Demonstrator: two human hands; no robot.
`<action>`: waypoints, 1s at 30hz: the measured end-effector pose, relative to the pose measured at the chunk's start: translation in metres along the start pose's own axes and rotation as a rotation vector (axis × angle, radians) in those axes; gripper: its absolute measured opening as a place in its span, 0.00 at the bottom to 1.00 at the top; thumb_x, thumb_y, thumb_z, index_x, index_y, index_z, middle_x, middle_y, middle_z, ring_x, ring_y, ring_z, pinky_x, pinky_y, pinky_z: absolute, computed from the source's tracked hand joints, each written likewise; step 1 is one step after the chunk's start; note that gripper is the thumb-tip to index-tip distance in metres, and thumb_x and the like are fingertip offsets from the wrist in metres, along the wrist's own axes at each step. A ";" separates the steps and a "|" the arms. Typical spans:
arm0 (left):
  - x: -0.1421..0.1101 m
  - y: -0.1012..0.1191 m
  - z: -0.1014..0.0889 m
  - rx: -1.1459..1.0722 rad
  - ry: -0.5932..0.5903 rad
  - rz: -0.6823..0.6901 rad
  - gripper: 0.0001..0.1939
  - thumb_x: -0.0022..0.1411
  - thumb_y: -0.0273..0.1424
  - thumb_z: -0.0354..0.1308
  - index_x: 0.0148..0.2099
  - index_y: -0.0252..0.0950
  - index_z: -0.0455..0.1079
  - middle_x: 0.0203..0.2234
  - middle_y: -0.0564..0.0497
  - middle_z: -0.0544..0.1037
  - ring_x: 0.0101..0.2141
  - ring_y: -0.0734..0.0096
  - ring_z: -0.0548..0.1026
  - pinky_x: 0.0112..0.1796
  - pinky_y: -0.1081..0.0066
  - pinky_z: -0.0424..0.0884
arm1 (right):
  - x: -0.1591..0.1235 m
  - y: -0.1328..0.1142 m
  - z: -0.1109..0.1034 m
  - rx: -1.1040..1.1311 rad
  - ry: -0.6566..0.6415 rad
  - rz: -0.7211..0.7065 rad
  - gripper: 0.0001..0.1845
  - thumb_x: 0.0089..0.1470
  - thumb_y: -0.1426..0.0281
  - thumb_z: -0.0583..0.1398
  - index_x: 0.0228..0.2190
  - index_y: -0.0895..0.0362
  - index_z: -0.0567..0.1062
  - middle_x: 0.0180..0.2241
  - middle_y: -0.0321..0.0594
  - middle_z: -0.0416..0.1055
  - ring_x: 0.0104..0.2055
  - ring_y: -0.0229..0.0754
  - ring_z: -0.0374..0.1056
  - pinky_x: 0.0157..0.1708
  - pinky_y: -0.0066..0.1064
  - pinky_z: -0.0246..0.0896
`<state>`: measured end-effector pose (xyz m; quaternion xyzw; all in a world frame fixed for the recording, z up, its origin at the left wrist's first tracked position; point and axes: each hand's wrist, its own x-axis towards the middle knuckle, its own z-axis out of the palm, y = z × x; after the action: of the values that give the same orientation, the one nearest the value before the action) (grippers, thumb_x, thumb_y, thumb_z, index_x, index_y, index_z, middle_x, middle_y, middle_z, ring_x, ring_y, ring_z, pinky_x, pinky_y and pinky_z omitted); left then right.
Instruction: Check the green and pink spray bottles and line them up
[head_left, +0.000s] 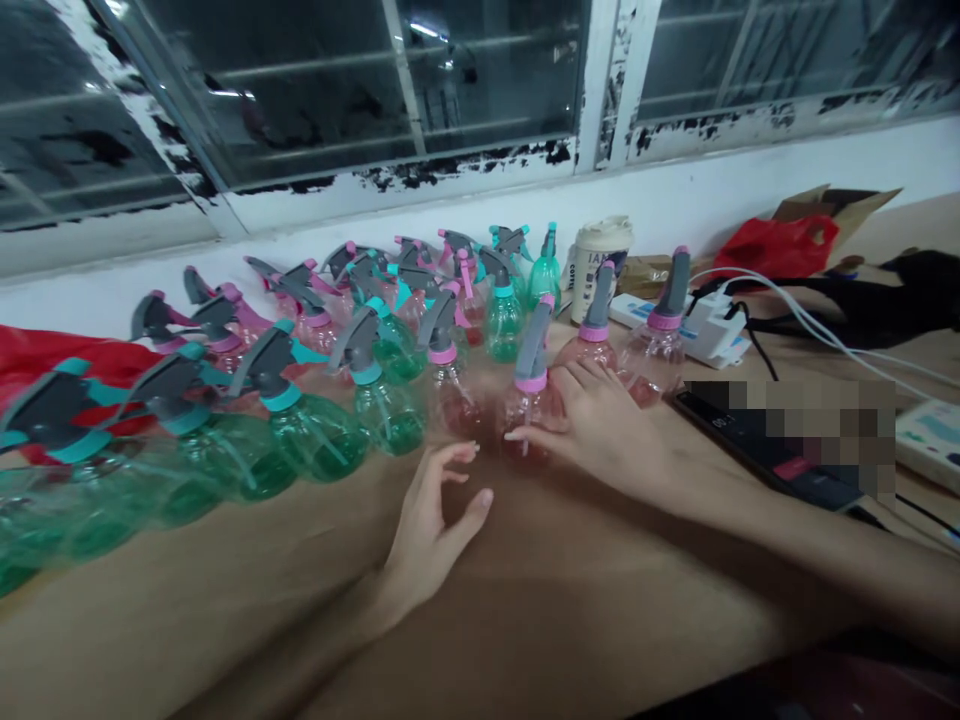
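My right hand (600,425) is at the side of a pink spray bottle (529,415), its thumb across the front and its fingers curled behind the round body. The bottle stands upright, with a grey trigger head and pink collar. My left hand (435,520) is empty, thumb and fingers apart, just above the table and nearest to another pink spray bottle (450,390). Two more pink spray bottles, one (596,340) behind my right hand and one (660,340) further right, stand close by. A green spray bottle (390,405) is left of my left hand.
Several green and pink spray bottles (300,430) crowd the left and back of the table (300,620). A paper cup (596,260) and a white power strip (709,330) with cables stand behind. A phone (750,445) lies at right, red bags at both sides.
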<state>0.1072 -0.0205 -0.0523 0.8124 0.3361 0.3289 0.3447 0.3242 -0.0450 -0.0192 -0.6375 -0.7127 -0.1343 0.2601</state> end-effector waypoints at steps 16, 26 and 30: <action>-0.018 -0.010 -0.010 0.099 -0.040 -0.071 0.10 0.65 0.29 0.49 0.49 0.44 0.59 0.36 0.54 0.71 0.34 0.72 0.71 0.36 0.70 0.67 | 0.044 -0.003 0.021 -0.076 0.044 0.213 0.31 0.47 0.58 0.62 0.46 0.68 0.66 0.40 0.58 0.72 0.47 0.60 0.64 0.42 0.47 0.61; -0.016 -0.015 -0.012 0.095 -0.050 -0.129 0.08 0.66 0.33 0.47 0.48 0.44 0.59 0.37 0.54 0.71 0.40 0.69 0.71 0.41 0.66 0.66 | 0.023 0.013 -0.005 0.184 0.127 0.098 0.34 0.51 0.55 0.58 0.54 0.63 0.62 0.49 0.55 0.67 0.54 0.57 0.60 0.48 0.47 0.60; -0.015 -0.017 -0.013 0.123 -0.060 -0.161 0.08 0.65 0.35 0.47 0.47 0.43 0.59 0.39 0.54 0.72 0.41 0.68 0.72 0.41 0.66 0.67 | -0.004 0.043 -0.033 0.296 0.143 0.168 0.20 0.55 0.57 0.55 0.44 0.57 0.73 0.38 0.45 0.74 0.40 0.48 0.71 0.40 0.41 0.66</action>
<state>0.0834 -0.0188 -0.0627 0.8117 0.4097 0.2545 0.3293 0.3731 -0.0586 -0.0002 -0.6384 -0.6487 -0.0507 0.4112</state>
